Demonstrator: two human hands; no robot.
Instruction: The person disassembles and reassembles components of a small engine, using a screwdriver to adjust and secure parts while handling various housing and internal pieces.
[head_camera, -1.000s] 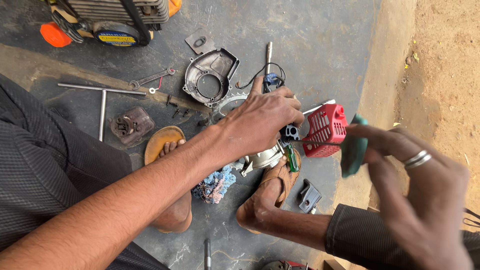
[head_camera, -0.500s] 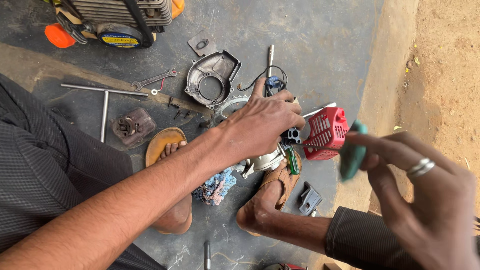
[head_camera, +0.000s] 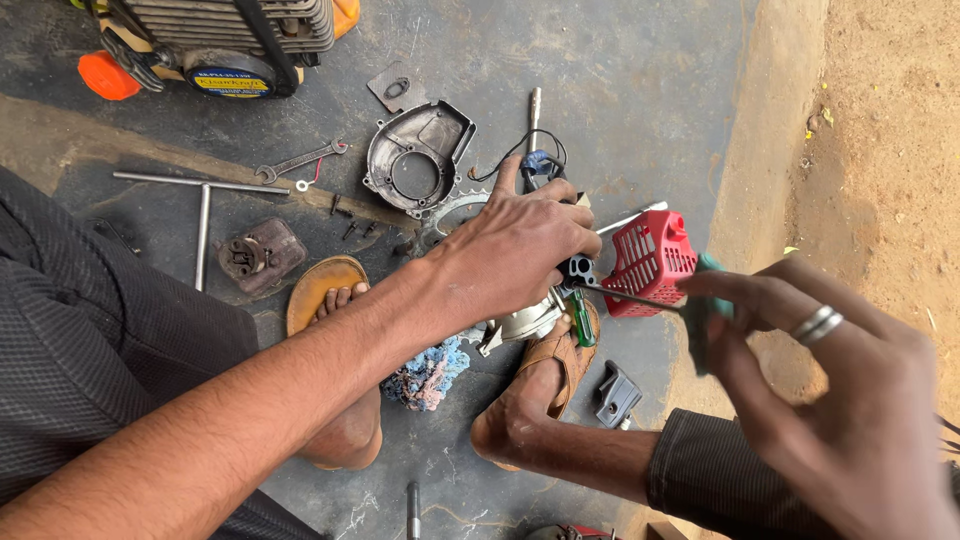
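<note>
Left hand (head_camera: 520, 250) clamped over a small engine (head_camera: 530, 318), fingers wrapped round its top, grip closed on it. Engine low over the floor (head_camera: 640, 90), between the two bare feet, its pale metal base showing under the palm and a red cover (head_camera: 650, 262) sticking out on the right side. Right hand (head_camera: 840, 400) near the lens, blurred, ring on one finger, grip closed on a teal handle (head_camera: 705, 310) of a screwdriver; thin dark shaft (head_camera: 625, 293) running left from it to the engine, tip hidden just under the left fingers beside the red cover. Cannot tell what the tip sits in.

Green-handled tool (head_camera: 582, 322) lying against the sandal (head_camera: 560, 355) of the right foot. Left foot on another sandal (head_camera: 318, 290), toes showing. Blue and pink rag (head_camera: 428, 372) between the feet, just below the engine. Grey housing (head_camera: 415, 155) with a round hole further up the floor, toothed ring (head_camera: 455, 212) beside it, partly under the left hand. Spanner (head_camera: 300, 160) and T-shaped wrench (head_camera: 200, 200) to the left, dark carburettor-like part (head_camera: 262, 255) near the wrench. Few loose screws (head_camera: 350, 220) between spanner and housing. Small black bracket (head_camera: 615, 395) right of the right foot. Larger machine (head_camera: 230, 40) with orange caps at the top edge. Sandy ground (head_camera: 880, 130) beyond the floor's edge on the right.
</note>
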